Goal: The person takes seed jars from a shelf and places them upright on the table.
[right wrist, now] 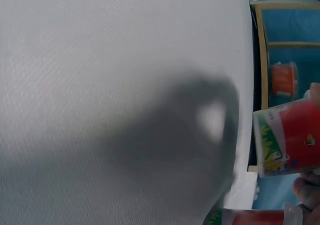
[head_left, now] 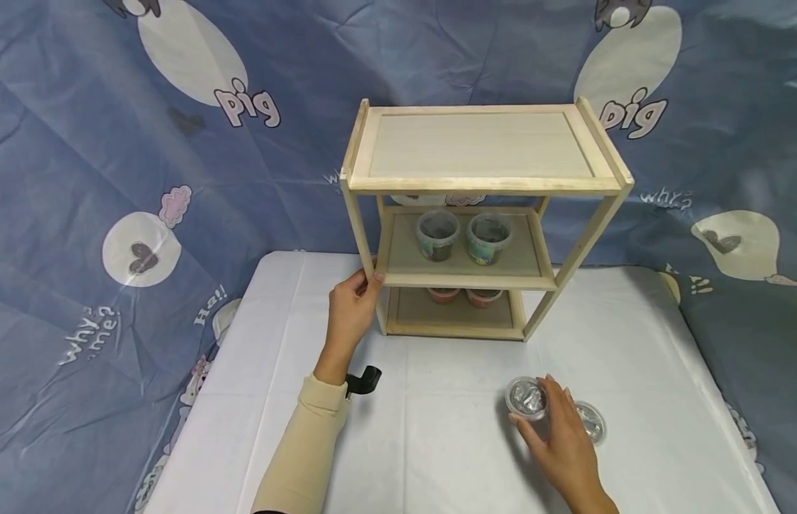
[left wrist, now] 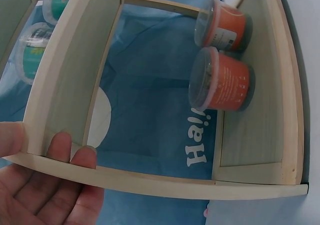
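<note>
Red tub [right wrist: 290, 137], raised above counter [head_left: 443, 428], top upward, long axis near-vertical; upper end cropped in right wrist view. Right hand [head_left: 562, 439]: fingers clamped on tub. Left hand [head_left: 352, 307]: fingers clamped round rack post [head_left: 356, 228].

The shelf [head_left: 465, 281] stands on the table [head_left: 437, 400] at upper centre of the frame, before the cloth [head_left: 296, 193]. On its middle board [head_left: 398, 250] are an upper left tub [head_left: 436, 246] and, beside it, an upper right tub [head_left: 485, 248]; on the board below sit two lower tubs [left wrist: 230, 82]. The left hand [head_left: 353, 307] is at the left front post. At lower right, the right hand [head_left: 562, 435] has a front tub [head_left: 525, 397], apparently above the table; a side tub [head_left: 591, 422] lies right of its fingers.
</note>
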A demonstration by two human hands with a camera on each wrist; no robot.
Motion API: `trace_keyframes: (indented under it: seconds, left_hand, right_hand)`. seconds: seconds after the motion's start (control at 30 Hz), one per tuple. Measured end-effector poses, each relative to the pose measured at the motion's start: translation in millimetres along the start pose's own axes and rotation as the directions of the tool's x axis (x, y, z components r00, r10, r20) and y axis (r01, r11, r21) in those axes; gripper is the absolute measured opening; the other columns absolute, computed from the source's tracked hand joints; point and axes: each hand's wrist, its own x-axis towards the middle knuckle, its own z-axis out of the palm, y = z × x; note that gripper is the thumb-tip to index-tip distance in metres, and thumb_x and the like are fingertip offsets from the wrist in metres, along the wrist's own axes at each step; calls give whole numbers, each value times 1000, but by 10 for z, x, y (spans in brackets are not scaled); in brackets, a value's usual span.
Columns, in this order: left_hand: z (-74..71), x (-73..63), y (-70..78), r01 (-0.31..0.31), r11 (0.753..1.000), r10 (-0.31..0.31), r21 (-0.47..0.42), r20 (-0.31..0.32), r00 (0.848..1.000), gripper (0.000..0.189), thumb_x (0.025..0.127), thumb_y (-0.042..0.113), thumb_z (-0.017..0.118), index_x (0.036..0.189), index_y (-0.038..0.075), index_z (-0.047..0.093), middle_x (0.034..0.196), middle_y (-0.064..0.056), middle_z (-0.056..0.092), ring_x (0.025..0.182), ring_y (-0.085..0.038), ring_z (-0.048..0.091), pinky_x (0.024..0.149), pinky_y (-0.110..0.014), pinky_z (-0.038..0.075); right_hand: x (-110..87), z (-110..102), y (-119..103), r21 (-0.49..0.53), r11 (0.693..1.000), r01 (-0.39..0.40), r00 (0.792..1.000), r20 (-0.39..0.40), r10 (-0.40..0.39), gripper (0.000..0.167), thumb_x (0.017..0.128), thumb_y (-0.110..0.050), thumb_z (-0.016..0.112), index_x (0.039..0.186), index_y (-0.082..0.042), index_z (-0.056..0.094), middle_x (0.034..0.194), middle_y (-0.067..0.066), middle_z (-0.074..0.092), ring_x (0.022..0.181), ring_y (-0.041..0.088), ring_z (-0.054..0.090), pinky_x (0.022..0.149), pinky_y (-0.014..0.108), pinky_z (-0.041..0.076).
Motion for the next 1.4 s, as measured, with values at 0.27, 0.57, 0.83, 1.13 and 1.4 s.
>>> trace_keyframes:
  seconds: [0.27,0.57,0.83,1.13,1.4]
  left_hand:
    - [-3,-4,-3,3,1000,-3,13,-1,1000,34,103,28,69,130,8,75,110,-16,77,99,-26,75,82,-45,59]
    - [-9,-14,-1,3,1000,-3,5,16,1000,35,103,28,68,128,4,75,112,-16,77,104,-27,74,87,-47,59]
    - [-4,-18,5,4,1000,-4,3,8,1000,33,103,26,69,127,5,75,112,-16,77,105,-28,74,88,-48,59]
    - [-1,-15,-2,2,1000,-2,-1,7,1000,33,103,28,70,130,8,75,112,-14,77,102,-25,75,87,-45,59]
    - [7,-5,-12,-8,1000,8,-2,8,1000,34,104,28,68,131,9,75,111,-14,78,100,-24,75,84,-45,59]
  right_hand:
    - [23,22,22,-23,999,33,999,28,-33,79,74,-24,95,134,8,55,138,32,58,134,51,50,124,50,21]
    - [10,24,52,-31,997,69,996,64,-67,81,71,-25,97,133,9,57,138,26,58,139,49,44,124,51,19]
    - [38,-38,20,-52,995,87,991,106,-81,78,72,-24,96,129,11,56,142,31,53,141,53,40,121,59,22]
    - [6,-136,-21,-111,991,78,989,135,-63,76,74,-26,95,126,14,56,150,37,44,145,55,33,121,61,21]
    - [-43,-165,31,-119,991,63,991,126,-48,76,74,-27,95,124,15,56,150,38,43,145,56,32,121,62,21]
